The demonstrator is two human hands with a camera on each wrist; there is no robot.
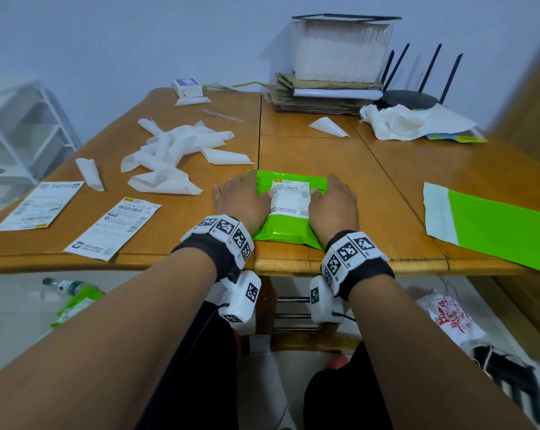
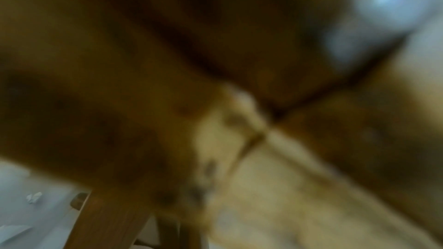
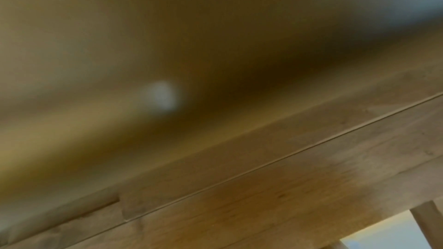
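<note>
A green mailer parcel (image 1: 288, 231) with a white shipping label (image 1: 290, 197) lies at the near edge of the wooden table (image 1: 355, 181). My left hand (image 1: 242, 198) lies flat on its left side, palm down, and my right hand (image 1: 333, 201) lies flat on its right side. Both thumbs reach inward onto the label. The fingers look straight and press down on the parcel. Both wrist views are blurred and show only the table's wooden underside (image 3: 263, 186); no hand or parcel is visible there.
Two more shipping labels (image 1: 113, 231) lie at the left, with a pile of white backing paper (image 1: 175, 150) behind them. An empty green mailer (image 1: 495, 228) lies at the right. Cardboard, a white box and a router (image 1: 411, 97) stand at the back.
</note>
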